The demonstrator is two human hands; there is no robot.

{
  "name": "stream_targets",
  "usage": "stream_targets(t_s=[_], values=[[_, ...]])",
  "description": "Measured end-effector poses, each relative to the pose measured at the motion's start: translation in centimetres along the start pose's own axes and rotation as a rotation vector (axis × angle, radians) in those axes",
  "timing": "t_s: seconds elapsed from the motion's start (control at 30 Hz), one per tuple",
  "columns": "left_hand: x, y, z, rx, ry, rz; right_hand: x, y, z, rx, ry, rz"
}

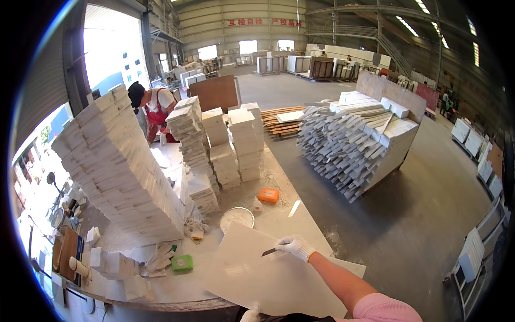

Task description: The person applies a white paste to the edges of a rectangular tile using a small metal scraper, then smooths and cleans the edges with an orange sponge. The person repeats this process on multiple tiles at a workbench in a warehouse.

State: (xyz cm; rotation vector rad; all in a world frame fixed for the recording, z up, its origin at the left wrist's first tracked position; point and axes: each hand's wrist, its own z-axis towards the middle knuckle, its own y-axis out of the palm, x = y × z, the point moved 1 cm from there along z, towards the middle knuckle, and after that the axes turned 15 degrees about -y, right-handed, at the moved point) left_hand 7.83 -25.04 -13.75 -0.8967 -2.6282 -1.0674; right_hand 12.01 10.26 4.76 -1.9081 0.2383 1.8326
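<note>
A large pale stone slab (pixel 241 268) lies tilted across the near part of the worktable in front of me. Over it is my right hand (pixel 296 247) in a white knit glove, its fingers closed on a thin dark scraper blade (pixel 269 251) that points left. The blade's tip is at the slab's surface; whether it touches I cannot tell. My left hand (pixel 251 313), also gloved, shows only in part at the lower edge of the picture, beside the slab's near edge. Its fingers are mostly hidden.
On the worktable (pixel 279 177) stand tall stacks of white stone pieces (pixel 123 166), a round pan (pixel 237 216), an orange box (pixel 268 195) and a green box (pixel 182 263). Beyond the stacks a co-worker (pixel 159 107) in red overalls bends forward. A loaded stone rack (pixel 359 139) stands right.
</note>
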Motion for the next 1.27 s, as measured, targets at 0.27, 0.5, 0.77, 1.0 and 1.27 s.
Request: stream_targets(t_s=[0.27, 0.5, 0.77, 1.0, 1.27], values=[[1.1, 5.3, -4.6, 0.152, 0.213, -0.099, -4.8, -0.9, -5.7, 0.118, -0.046, 0.073], [5.2, 10.1, -13.8, 0.469, 0.655, 0.369, -12.2, -2.8, -13.7, 0.383, -0.344, 0.216], [13.0, 20.6, -21.0, 0.531, 0.940, 0.444, -13.2, -4.8, -19.4, 0.722, -0.595, 0.417], [19.0, 26.2, -23.1, 0.592, 1.121, 0.704, -14.0, -2.9, -22.7, 0.844, -0.514, 0.656], [25.8, 33.0, -19.6, 0.812, 0.859, 1.529, -6.6, 0.3, -25.3, 0.808, -0.282, 0.982]])
